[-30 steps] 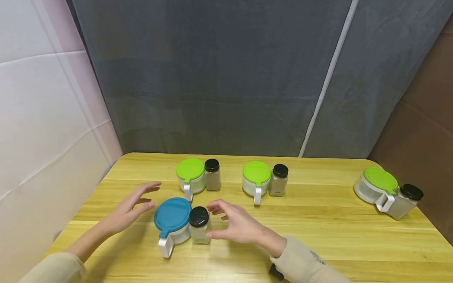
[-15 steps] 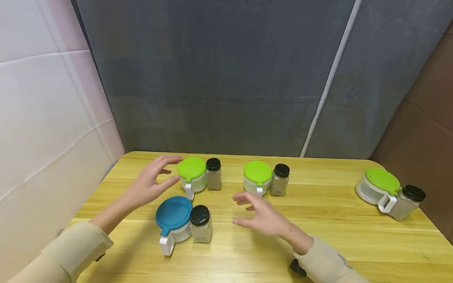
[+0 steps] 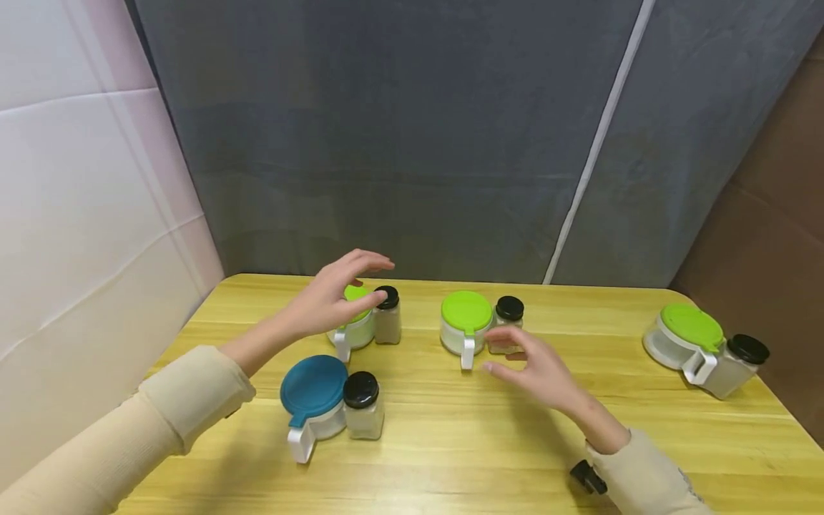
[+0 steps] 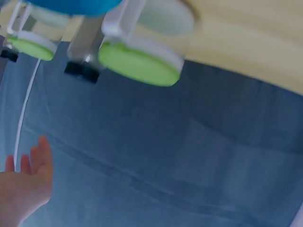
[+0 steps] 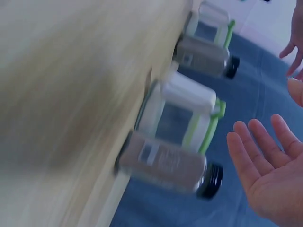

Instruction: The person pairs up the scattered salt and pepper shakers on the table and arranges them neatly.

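My left hand (image 3: 325,304) is raised with fingers spread, above the back-left green-lidded seasoning pot (image 3: 358,335) and partly hiding it. Its thumb overlaps the black cap of a spice jar (image 3: 388,325) in the head view; contact cannot be told. The left wrist view shows this hand (image 4: 28,187) apart from the pots. My right hand (image 3: 543,372), fingers loosely bent, is near the middle green-lidded pot (image 3: 466,312) and covers part of its neighbouring spice jar (image 3: 510,309). From the right wrist, that palm (image 5: 274,175) appears with nothing in it, beside the spice jar (image 5: 163,163).
Closer to me stand a blue-lidded pot (image 3: 314,386) and a spice jar (image 3: 364,418), side by side. Far right are another green-lidded pot (image 3: 692,327) and spice jar (image 3: 734,368). A grey cloth (image 3: 399,143) hangs behind the wooden table (image 3: 438,458).
Both hands have moved away from the blue-lidded pot and its jar, my left hand forward and right, my right hand right and forward. The pots and jars stay in place.
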Demonstrator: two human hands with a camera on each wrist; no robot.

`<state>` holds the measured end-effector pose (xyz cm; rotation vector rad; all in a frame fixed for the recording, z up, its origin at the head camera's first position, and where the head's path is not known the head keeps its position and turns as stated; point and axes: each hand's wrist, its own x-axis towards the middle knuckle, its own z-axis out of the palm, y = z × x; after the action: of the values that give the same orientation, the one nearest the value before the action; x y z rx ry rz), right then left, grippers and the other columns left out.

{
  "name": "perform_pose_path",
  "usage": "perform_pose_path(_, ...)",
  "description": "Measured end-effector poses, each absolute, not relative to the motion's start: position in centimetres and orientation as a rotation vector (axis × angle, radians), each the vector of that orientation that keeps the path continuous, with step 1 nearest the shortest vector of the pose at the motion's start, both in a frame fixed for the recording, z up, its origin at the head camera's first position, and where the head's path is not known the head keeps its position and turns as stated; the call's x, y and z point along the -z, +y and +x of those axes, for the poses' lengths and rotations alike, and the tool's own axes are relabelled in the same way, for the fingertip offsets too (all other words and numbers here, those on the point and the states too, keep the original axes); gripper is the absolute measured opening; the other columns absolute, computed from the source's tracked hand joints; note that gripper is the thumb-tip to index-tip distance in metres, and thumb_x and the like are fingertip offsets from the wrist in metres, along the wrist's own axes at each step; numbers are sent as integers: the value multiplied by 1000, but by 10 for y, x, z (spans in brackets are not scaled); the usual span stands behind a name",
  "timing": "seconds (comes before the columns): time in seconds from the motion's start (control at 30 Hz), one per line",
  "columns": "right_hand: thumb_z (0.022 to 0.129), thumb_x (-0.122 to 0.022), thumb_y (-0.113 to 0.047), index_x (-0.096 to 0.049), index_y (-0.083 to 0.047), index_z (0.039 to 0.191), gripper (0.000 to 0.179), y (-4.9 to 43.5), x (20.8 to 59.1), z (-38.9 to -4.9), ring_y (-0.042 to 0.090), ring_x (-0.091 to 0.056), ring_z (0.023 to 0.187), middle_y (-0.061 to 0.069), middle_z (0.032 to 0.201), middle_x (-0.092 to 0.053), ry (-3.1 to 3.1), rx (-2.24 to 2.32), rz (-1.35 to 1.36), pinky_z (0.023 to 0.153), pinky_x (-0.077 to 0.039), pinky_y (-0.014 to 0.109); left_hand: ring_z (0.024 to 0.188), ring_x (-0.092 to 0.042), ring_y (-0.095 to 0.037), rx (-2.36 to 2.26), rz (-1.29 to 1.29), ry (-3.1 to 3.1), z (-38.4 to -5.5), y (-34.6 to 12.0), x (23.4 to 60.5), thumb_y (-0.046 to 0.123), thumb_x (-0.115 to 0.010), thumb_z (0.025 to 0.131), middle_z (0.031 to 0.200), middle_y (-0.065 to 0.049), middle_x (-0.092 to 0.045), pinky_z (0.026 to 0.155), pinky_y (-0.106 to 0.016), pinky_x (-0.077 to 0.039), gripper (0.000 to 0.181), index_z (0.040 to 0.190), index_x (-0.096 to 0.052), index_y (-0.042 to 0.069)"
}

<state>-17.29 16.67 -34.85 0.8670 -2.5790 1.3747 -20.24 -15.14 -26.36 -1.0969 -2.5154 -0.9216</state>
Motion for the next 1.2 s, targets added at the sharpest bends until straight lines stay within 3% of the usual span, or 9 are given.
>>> perform_pose_path(0.43,82,-64,-21,-53,-4,113,37,229,341,-179,23,-51,100,11,109,-55,-2599,-1214,650,77,-45,39,104,-47,-15,591,-1054,-2774,-217,-87,233,31,-57,85,114,0,-51,79,-34,-42,41,121,-50,12)
perform_pose_path(0.57,82,-63,-21,-52,-5,114,37,251,338,-178,21,-51,99,10,109,-55,-2593,-1152,575,77,-46,27,104,-47,-13,611,-1053,-2753,-220,-65,232,32,-56,85,114,1,-51,80,-32,-42,41,121,-50,13)
perform_pose_path(0.67,83,-62,-17,-52,-3,115,36,268,335,-177,12,-50,99,11,110,-54,-2567,-1150,541,75,-43,16,105,-46,-11,626,-1037,-2742,-221,-47,233,34,-55,85,116,2,-50,80,-30,-42,42,122,-49,14)
perform_pose_path(0.87,85,-60,-18,-50,-2,118,37,294,329,-170,-4,-45,99,11,113,-51,-2562,-1128,422,72,-38,7,105,-46,-10,647,-1012,-2754,-219,-12,234,36,-54,86,118,3,-48,78,-29,-42,44,125,-46,17)
perform_pose_path(1.03,85,-59,-21,-49,-3,119,40,312,325,-166,-7,-44,98,5,113,-51,-2559,-1106,329,71,-37,5,102,-47,-11,668,-1018,-2773,-217,12,234,38,-54,85,117,3,-47,71,-30,-43,46,125,-45,19)
perform_pose_path(1.2,86,-58,-20,-48,-4,121,39,329,323,-162,-7,-44,98,-10,110,-50,-2534,-1139,282,71,-36,5,103,-47,-9,682,-1023,-2776,-218,29,235,38,-54,85,117,4,-47,72,-29,-43,46,126,-45,19)
